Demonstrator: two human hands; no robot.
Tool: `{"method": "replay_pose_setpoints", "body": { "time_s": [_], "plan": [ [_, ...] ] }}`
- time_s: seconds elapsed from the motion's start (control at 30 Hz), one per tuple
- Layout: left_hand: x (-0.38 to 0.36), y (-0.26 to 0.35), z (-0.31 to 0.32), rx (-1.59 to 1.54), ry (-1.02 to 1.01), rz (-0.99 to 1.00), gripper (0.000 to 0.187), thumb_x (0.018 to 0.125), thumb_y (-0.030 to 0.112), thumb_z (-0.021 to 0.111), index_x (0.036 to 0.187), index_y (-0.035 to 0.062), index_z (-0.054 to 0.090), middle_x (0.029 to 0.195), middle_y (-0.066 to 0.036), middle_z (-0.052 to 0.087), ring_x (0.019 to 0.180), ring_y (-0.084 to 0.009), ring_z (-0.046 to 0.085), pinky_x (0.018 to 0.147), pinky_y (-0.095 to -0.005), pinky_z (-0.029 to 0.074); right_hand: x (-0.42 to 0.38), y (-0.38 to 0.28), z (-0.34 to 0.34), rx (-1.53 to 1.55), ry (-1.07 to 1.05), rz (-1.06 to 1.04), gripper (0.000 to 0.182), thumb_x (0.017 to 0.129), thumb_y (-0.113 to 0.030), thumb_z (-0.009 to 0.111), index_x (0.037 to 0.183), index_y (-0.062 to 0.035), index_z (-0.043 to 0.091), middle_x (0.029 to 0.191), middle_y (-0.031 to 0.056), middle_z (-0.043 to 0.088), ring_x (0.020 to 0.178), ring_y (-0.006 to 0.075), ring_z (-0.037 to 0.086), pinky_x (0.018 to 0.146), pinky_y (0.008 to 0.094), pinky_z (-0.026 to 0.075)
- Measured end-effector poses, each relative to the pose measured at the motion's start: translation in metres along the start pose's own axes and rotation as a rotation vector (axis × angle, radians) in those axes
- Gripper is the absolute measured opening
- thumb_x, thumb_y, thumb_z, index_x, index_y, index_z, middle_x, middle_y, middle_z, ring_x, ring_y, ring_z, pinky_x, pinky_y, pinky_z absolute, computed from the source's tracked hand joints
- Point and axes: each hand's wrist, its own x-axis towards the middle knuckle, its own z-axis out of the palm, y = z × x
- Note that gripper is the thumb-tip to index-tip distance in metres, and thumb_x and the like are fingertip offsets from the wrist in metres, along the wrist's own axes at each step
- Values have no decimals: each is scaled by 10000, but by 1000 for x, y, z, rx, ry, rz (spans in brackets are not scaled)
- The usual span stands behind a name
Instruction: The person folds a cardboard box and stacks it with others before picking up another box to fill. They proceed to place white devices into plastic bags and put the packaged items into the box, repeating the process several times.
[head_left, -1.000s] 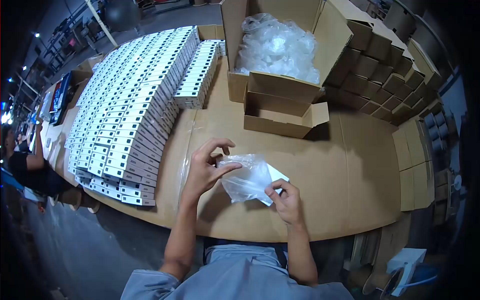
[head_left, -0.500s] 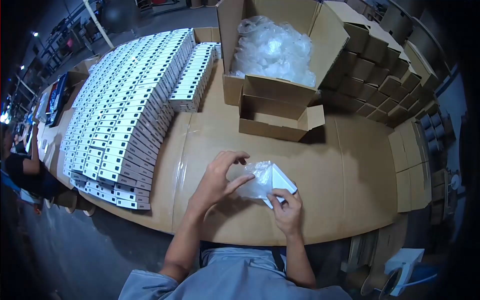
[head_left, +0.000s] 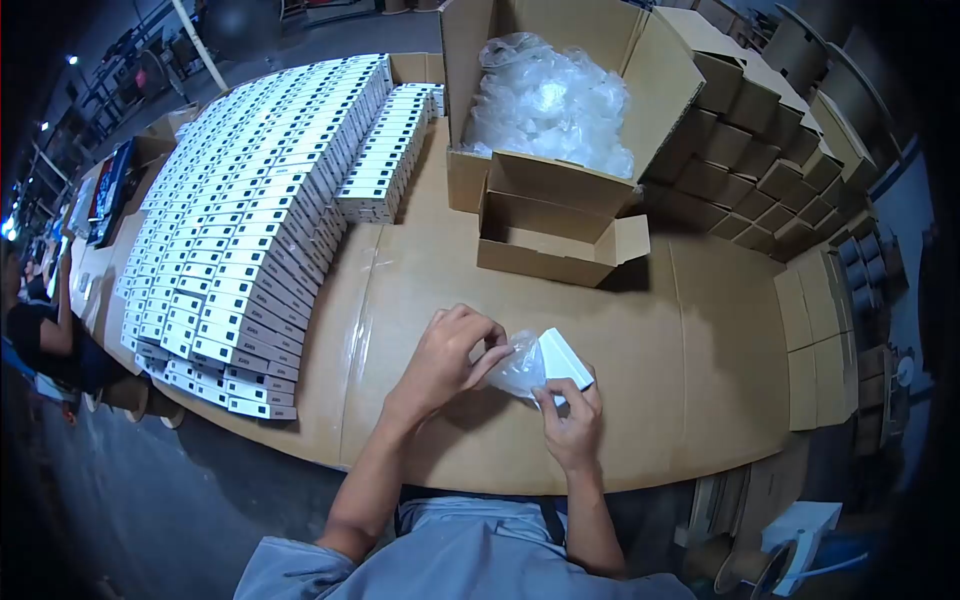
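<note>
Above the cardboard-covered table, my right hand (head_left: 573, 415) pinches the lower corner of a small white box (head_left: 563, 361). A clear plastic bag (head_left: 520, 366) covers or adjoins the box's left side; how far the box sits inside it cannot be made out. My left hand (head_left: 451, 357) has its thumb and forefinger closed on the bag's left end. Beyond both hands stands an open, empty-looking brown carton (head_left: 540, 262) with its flaps up.
Rows of stacked white boxes (head_left: 235, 230) fill the table's left side. A large carton (head_left: 465, 180) of clear plastic bags (head_left: 550, 100) stands at the back. Brown cartons (head_left: 755, 165) are piled back right. Another person (head_left: 50, 325) is at far left.
My left thumb and forefinger have come together on the plastic bag, where they were apart before. The bag looks more gathered, and the white box has turned slightly.
</note>
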Motion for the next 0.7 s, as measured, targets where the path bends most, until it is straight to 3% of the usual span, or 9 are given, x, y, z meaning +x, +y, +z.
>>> {"method": "replay_pose_setpoints", "body": {
  "time_s": [0.1, 0.13, 0.2, 0.3, 0.33, 0.43, 0.47, 0.53, 0.7],
  "plan": [
    [3, 2, 6, -61, -28, -64, 188, 934, 158, 730, 1003, 31, 610, 921, -121, 667, 892, -309, 617, 831, -418, 485, 0, -4, 1, -6, -61, 93, 170, 826, -54, 824, 910, -3, 686, 1009, 137, 615, 805, 239, 641, 622, 303, 501],
    [4, 4, 7, -69, -53, -91, 189, 948, 158, 716, 1011, 25, 598, 913, -124, 667, 886, -314, 616, 819, -416, 490, 0, 0, 4, -18, -58, 57, 164, 855, -79, 818, 931, 10, 703, 991, 107, 613, 744, 156, 605, 545, 265, 448],
    [5, 2, 8, -54, -65, -27, 203, 983, 170, 682, 1055, 17, 569, 891, -145, 657, 801, -320, 628, 741, -395, 505, -3, -1, 6, 86, -62, 217, 172, 845, -98, 829, 934, -10, 711, 942, 103, 628, 726, 163, 603, 569, 283, 460],
    [11, 4, 3, -243, -139, -115, 184, 978, 148, 688, 1043, 22, 571, 889, -160, 644, 703, -290, 629, 677, -373, 504, -4, 5, 9, 169, -81, 357, 169, 848, -124, 832, 940, -26, 729, 884, 78, 627, 672, 129, 564, 560, 280, 446],
    [11, -1, 7, -381, -87, -71, 193, 960, 134, 713, 1041, 28, 574, 848, -140, 646, 638, -236, 612, 632, -350, 495, -4, 6, 10, 184, -87, 388, 167, 852, -132, 831, 942, -29, 735, 867, 67, 623, 649, 110, 545, 550, 274, 436],
    [14, 1, -6, -147, -105, -60, 215, 940, 134, 741, 1059, 28, 596, 845, -112, 696, 653, -199, 621, 626, -331, 493, 0, -7, 4, 133, -103, 411, 152, 855, -132, 830, 910, -28, 733, 869, 62, 620, 620, 98, 530, 531, 265, 423],
    [12, -3, -7, -131, -121, -39, 248, 940, 173, 724, 1153, 102, 620, 841, -118, 744, 755, -262, 660, 733, -341, 472, 1, -9, 3, 133, -111, 411, 152, 856, -120, 830, 910, -20, 729, 898, 50, 609, 622, 82, 506, 521, 253, 396],
    [17, 8, -19, -142, -233, -13, 237, 938, 168, 720, 1155, 122, 638, 836, -115, 742, 752, -271, 654, 764, -363, 478, 1, -12, 1, 130, -125, 413, 151, 859, -96, 830, 909, -3, 722, 956, 27, 587, 625, 49, 459, 501, 230, 341],
    [22, 3, -21, -102, -455, 137, 248, 914, 67, 656, 1154, 129, 653, 893, -118, 739, 776, -328, 670, 856, -430, 477, 2, -17, 2, 150, -90, 297, 130, 835, -89, 831, 887, -35, 725, 905, 50, 624, 658, 101, 554, 514, 259, 425]
  ]
}}
